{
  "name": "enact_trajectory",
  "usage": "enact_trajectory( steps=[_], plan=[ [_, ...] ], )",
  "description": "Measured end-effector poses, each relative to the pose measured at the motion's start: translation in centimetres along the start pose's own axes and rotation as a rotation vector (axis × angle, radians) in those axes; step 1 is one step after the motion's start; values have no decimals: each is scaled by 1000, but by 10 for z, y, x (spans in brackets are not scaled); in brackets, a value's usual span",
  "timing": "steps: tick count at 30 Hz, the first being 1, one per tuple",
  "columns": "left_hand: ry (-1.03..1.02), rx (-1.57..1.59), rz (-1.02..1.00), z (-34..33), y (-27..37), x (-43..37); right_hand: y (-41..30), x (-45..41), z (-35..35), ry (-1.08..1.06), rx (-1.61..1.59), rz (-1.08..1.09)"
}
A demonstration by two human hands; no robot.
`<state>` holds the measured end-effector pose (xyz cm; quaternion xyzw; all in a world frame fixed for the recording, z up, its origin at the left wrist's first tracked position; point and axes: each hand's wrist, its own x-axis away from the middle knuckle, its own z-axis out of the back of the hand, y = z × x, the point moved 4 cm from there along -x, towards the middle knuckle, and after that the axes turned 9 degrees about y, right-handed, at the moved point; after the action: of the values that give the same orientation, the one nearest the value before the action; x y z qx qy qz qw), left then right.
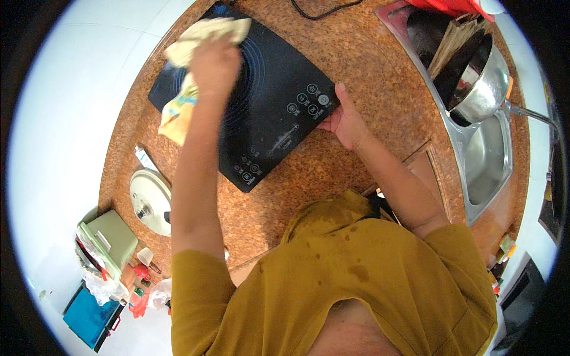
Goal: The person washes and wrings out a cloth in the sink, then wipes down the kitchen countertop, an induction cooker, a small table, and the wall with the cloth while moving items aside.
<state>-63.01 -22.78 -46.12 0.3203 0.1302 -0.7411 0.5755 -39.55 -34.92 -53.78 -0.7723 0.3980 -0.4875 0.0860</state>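
My left hand (216, 62) is closed on a pale yellow cloth (180, 107) with coloured patches, pressed over the far left part of a black induction cooktop (271, 75). The hand is slightly blurred, and its fingertips are partly hidden by the cloth. The cooktop lies at an angle on the brown speckled countertop, its touch controls towards me. At its right corner, my right hand (349, 120) grips the edge, thumb up beside the corner and fingers reaching under.
A double steel sink (485, 164) on the right holds a metal bowl (485, 89) and dark pans. A black cord (316, 18) lies beyond the cooktop. On the left are a round lid (151, 202), a tube (144, 158), a green container (113, 236), a small cup (144, 256) and plastic bags.
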Motion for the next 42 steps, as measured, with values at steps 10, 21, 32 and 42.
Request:
enact_trajectory(
  steps=[10,21,32,42],
  plan=[
    [-352,268,-217,-3,130,22,-12,8,-12,20,-41,40],
    [-32,-222,120,66,-84,42,-6,6,-7,50,-14,14],
    [-234,274,88,164,152,201,-2,11,-17,38,18,58],
    [-413,178,427,178,154,269,45,35,-55,58,-199,-201]
  ],
)
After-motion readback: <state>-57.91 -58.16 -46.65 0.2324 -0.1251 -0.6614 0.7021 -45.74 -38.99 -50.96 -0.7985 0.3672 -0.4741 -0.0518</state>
